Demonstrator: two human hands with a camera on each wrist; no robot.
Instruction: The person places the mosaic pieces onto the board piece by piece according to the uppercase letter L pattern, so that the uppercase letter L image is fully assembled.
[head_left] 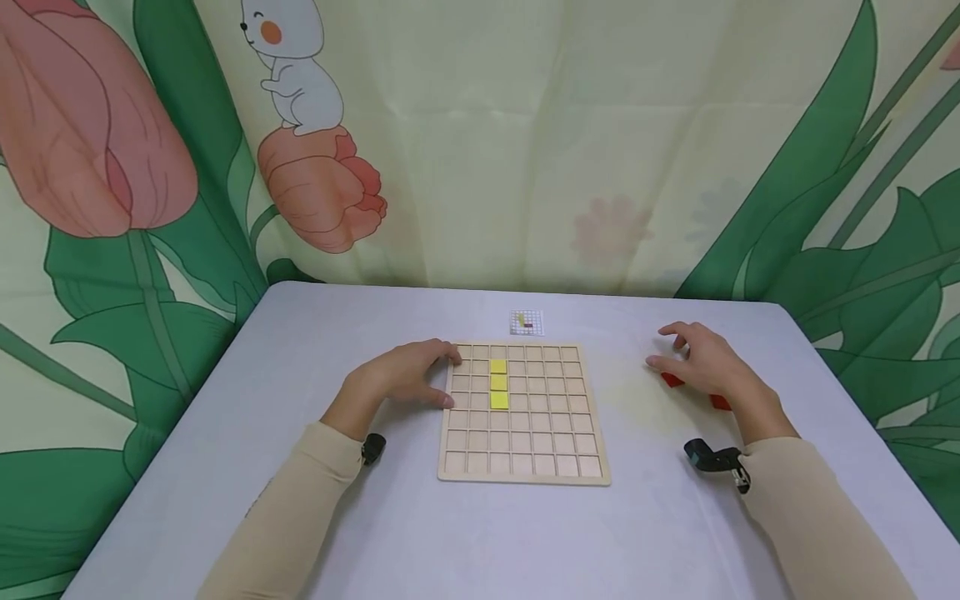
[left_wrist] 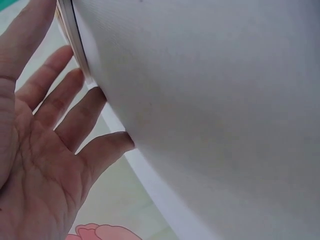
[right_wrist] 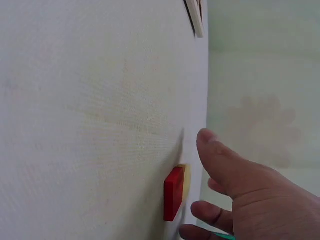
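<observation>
A square wooden grid board [head_left: 521, 480] lies on the white table, with three yellow square tiles [head_left: 498, 382] in a column in its upper left cells. Along the board's left edge rests my left hand [head_left: 401, 371], its thumb and fingers spread apart. In the left wrist view those fingers [left_wrist: 82, 120] reach out beside the board's rim [left_wrist: 75, 45]. Over at the right, my right hand [head_left: 708, 358] hovers above red tiles [head_left: 672, 379], partly hiding them. Its fingers bend loosely with nothing visible between them. The right wrist view shows a red tile [right_wrist: 172, 195] with a yellowish piece [right_wrist: 187, 182] behind it.
A small printed pattern card [head_left: 527, 322] lies just behind the board. Another red tile [head_left: 720, 402] shows beside the right wrist. A curtain [head_left: 480, 167] with flowers and a white animal hangs behind the table's back edge.
</observation>
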